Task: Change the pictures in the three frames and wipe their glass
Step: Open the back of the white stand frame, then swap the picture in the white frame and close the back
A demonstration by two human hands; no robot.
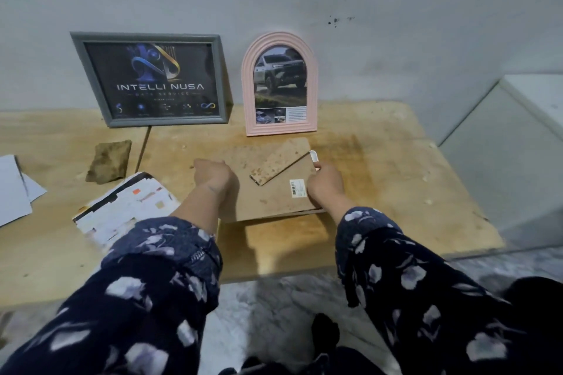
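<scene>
A third frame (268, 198) lies face down on the table in front of me, its brown backing board up, with a fold-out stand and a white barcode sticker. My left hand (214, 175) presses on its left edge, fingers curled. My right hand (324, 183) grips its right edge beside a small white tab (313, 156). A grey frame (150, 79) with a dark "INTELLI NUSA" picture leans against the wall at the back left. To its right stands a pink arched frame (280, 85) holding a picture of a pickup truck.
A brown cloth (109, 161) lies at the left. A printed picture sheet (122, 207) lies partly under my left forearm, and white papers (13, 189) sit at the far left. The wooden table (396, 179) is stained. A white box (518, 143) stands to the right.
</scene>
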